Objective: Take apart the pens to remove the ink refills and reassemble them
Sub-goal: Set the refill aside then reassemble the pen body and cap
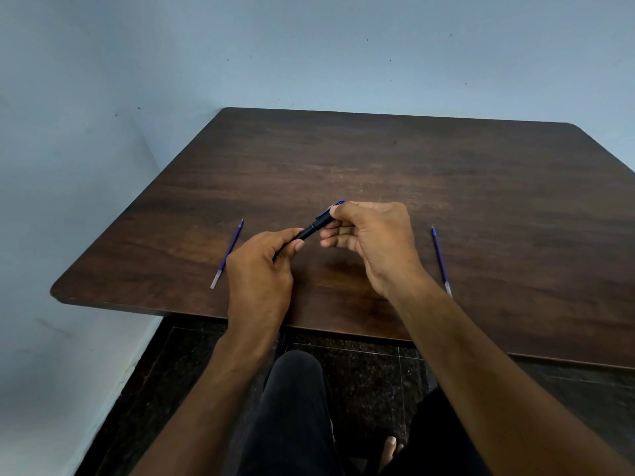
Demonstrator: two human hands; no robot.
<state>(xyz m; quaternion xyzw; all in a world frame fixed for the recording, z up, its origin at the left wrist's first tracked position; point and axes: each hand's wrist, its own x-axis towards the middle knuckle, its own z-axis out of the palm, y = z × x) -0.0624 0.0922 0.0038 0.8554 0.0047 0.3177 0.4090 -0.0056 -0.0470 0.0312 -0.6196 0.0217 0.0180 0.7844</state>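
The left hand (259, 269) curls round the lower barrel of a black pen (311, 229); the right hand (369, 240) pinches its upper, clipped end. Both hold it above the table (378, 159). One refill (227, 254) lies left of the grip, another refill (441, 260) right.

Soft, even, rather dim daylight fills the scene with a cool blue cast on the wall (309, 46). A faint warm sheen lies on the dark wooden table (378, 166) near its middle, with a brighter patch by the near edge at about 6 o'clock. Shadows are weak and diffuse; a soft one sits under the right hand (371, 242). The floor (360, 372) below is very dark and grainy. Wide-angle distortion bends the table edges outward toward 3 and 9 o'clock. Focus is mildly soft throughout, with smeared detail.
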